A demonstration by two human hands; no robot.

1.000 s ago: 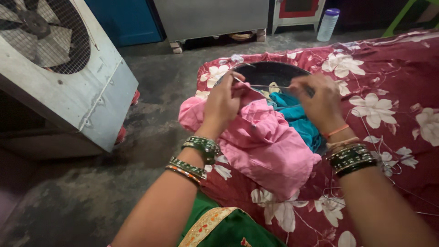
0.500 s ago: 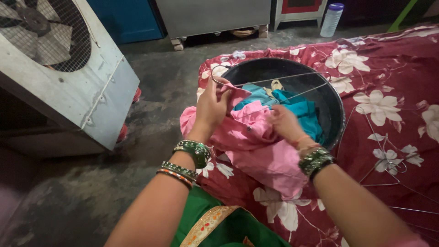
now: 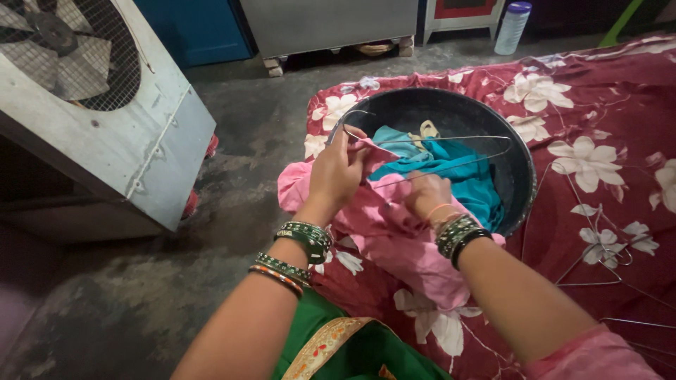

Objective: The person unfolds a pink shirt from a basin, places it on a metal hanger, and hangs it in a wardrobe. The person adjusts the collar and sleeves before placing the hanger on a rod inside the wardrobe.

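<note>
**Both hands on the pink cloth**

I see my left hand raised, pinching the wire hanger and pink cloth together. My right hand curls closed into the cloth just beside it, over the black tub.

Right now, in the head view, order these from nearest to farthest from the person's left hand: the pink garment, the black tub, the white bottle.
1. Pink garment: gripped by the left hand, just beside it.
2. Black tub: behind and right, on the floral sheet.
3. White bottle: far back right, on the floor.
</note>
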